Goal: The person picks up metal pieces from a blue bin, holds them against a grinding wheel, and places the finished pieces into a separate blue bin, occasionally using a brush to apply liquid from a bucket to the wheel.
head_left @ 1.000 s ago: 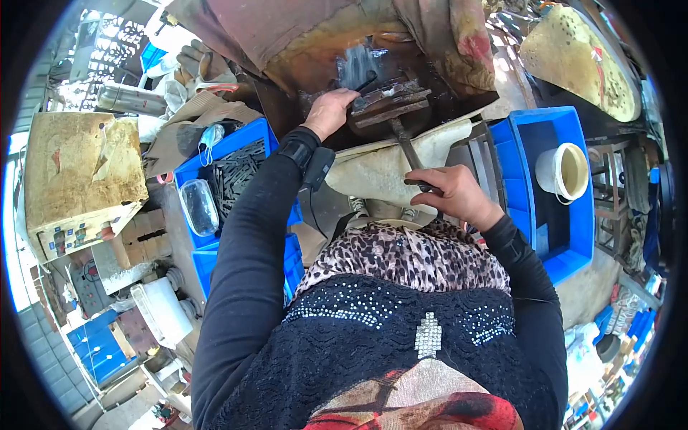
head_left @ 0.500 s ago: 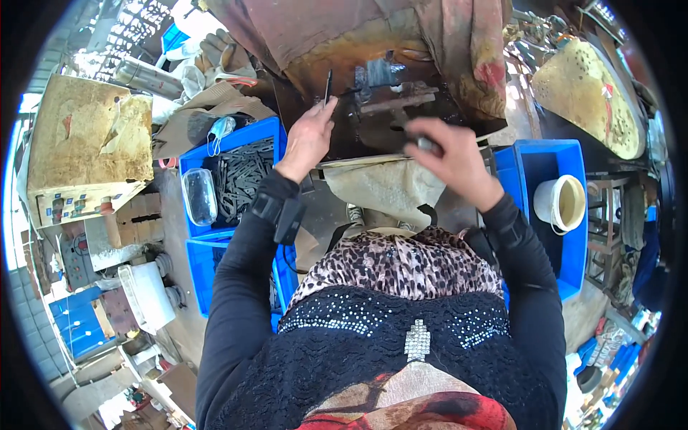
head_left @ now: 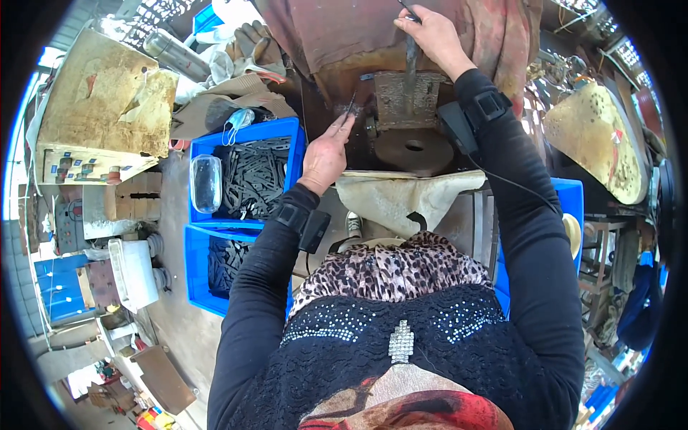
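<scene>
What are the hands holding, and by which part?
Left hand: a thin dark strip, by its near end. Right hand: a dark rod-like piece, gripped part unclear.

No lettering or numbers can be read. Far left, small blue labels (head_left: 67, 155) stand by the knobs of a pale control box (head_left: 135, 170), too tiny to make out; far right, a red-and-white mark (head_left: 618, 135) on a spotted board (head_left: 588, 132) is equally unreadable.

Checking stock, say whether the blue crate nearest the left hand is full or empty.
Not empty: the blue crate holds jumbled, dark strips; how full, I cannot tell, their depth being hidden.
</scene>
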{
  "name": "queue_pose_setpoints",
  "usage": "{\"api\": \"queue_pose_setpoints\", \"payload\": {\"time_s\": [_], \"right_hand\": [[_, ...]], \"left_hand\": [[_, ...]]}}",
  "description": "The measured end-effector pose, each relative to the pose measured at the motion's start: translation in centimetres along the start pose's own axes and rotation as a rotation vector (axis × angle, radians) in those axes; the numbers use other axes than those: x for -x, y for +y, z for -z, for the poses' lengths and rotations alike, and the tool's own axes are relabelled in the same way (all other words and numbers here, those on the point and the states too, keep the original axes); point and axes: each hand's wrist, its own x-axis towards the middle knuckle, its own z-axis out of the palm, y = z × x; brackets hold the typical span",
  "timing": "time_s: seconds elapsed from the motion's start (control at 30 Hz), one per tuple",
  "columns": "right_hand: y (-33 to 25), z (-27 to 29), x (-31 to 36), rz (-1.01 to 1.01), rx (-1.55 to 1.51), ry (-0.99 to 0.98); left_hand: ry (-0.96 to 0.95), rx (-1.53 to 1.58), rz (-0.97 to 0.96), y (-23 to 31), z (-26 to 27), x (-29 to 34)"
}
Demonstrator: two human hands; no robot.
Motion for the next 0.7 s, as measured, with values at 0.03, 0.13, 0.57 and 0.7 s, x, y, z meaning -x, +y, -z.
{"api": "queue_pose_setpoints", "payload": {"time_s": [0.03,0.13,0.57,0.7], "right_hand": [[0.6,-0.2,-0.4,0.012,0.017,0.0],[0.9,-0.6,-1.0,0.039,0.045,-0.004],[3.4,0.0,5.7,0.056,-0.004,0.11],[6.4,2.5,14.5,-0.13,0.116,-0.183]], "left_hand": [[0.002,-0.004,-0.015,0.0,-0.1,-0.1],[0.01,-0.015,-0.039,0.0,0.0,-0.1],[-0.052,-0.039,-0.017,-0.1,0.4,0.5],[-0.063,-0.06,-0.027,-0.3,0.5,0.3]]}}
